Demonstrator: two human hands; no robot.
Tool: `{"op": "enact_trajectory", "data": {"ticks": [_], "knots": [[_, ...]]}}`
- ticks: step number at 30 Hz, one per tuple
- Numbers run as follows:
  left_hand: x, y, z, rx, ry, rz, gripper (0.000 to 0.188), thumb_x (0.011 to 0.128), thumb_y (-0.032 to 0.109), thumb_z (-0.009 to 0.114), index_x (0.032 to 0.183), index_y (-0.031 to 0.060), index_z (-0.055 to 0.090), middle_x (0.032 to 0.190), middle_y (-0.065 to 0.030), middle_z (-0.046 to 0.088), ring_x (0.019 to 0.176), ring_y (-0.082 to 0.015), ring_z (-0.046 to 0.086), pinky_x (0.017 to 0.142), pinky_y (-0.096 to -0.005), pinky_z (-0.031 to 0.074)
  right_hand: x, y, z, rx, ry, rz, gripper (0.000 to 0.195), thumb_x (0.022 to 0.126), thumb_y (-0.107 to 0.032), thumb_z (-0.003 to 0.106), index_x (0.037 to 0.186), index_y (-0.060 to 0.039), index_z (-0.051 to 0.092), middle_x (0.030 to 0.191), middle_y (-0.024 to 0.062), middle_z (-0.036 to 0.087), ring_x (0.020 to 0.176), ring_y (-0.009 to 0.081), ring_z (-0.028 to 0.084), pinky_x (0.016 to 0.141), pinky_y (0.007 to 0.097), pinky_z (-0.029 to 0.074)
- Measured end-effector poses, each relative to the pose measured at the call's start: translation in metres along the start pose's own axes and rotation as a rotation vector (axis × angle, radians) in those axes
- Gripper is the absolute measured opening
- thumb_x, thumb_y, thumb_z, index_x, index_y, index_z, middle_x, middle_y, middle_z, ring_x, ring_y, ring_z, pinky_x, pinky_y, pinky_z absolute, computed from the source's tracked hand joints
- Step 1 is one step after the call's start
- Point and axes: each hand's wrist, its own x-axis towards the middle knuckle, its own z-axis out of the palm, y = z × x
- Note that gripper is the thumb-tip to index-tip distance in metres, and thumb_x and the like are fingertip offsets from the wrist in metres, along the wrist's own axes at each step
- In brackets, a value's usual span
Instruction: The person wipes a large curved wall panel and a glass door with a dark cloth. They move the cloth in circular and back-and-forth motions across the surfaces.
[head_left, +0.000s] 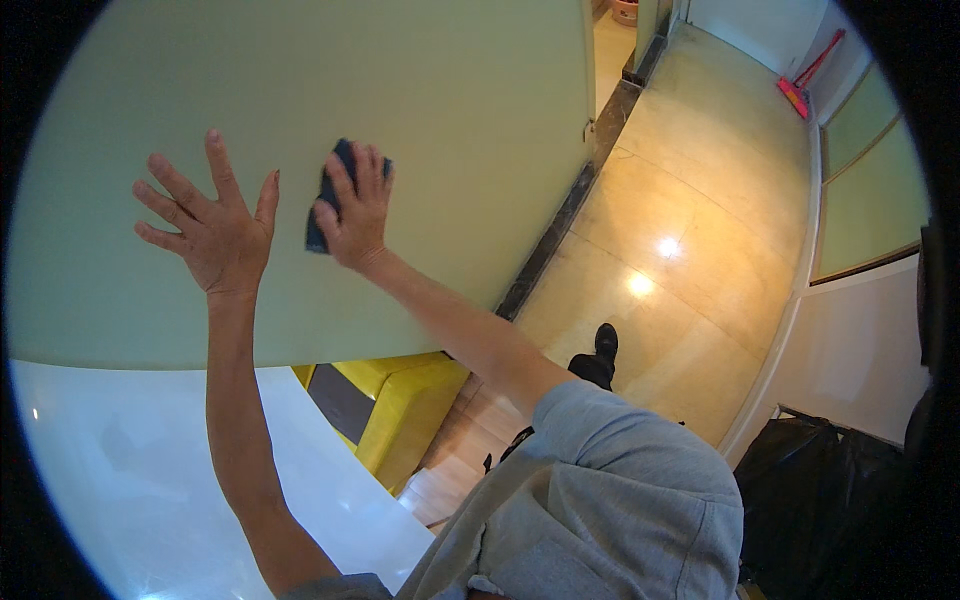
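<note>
A large pale green panel (465, 135) with a smooth surface stands before me. My left hand (221, 232) rests against it or just in front of it, fingers spread wide, holding nothing. To the right of it, my right hand (360, 210) presses a dark blue cloth (321, 225) flat on the panel. The cloth shows along the palm and past the fingertips, and the rest of it is hidden under the hand.
A glossy white surface (135, 450) lies below the panel, beside a yellow padded seat (420, 405). Right are a tiled floor (697, 187), a black plastic bag (817, 487) and a red broom (795, 97). A metal catch (589, 131) sits at the panel's edge.
</note>
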Motion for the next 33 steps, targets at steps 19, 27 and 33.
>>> {"op": "enact_trajectory", "data": {"ticks": [19, 27, 33], "knots": [[0.038, 0.014, -0.034, -0.064, -0.027, -0.05, 0.093, 0.098, 0.075, 0.051, 0.17, 0.0246, 0.021, 0.168, -0.0395, 0.013, 0.151, -0.0649, 0.018, 0.108, -0.0842, 0.025, 0.047, 0.029, -0.023, 0.007, 0.216, 0.313, 0.068, 0.103, -0.041, 0.054, 0.162, -0.0097, 0.039, 0.169, 0.0234, 0.027, 0.158, 0.0452, 0.02, 0.124, 0.0642, 0.012], [0.039, 0.011, -0.047, -0.065, -0.083, -0.092, 0.083, 0.102, 0.065, 0.051, 0.169, 0.0228, 0.027, 0.169, -0.0384, 0.012, 0.153, -0.063, 0.015, 0.113, -0.0806, 0.021, 0.107, 0.038, -0.066, -0.016, -0.142, -0.556, 0.057, 0.094, -0.041, 0.061, 0.147, -0.0189, 0.06, 0.161, 0.0229, 0.041, 0.15, 0.0497, 0.033, 0.12, 0.0679, 0.015], [0.046, 0.012, -0.06, -0.145, -0.044, -0.134, 0.073, 0.105, 0.054, 0.052, 0.168, 0.0248, 0.03, 0.169, -0.0371, 0.017, 0.155, -0.0609, 0.016, 0.117, -0.0783, 0.015, 0.18, -0.035, -0.071, 0.009, -0.095, -0.376, 0.057, 0.093, -0.039, 0.062, 0.146, -0.0166, 0.06, 0.162, 0.0222, 0.038, 0.151, 0.0503, 0.03, 0.12, 0.0675, 0.016]]}}
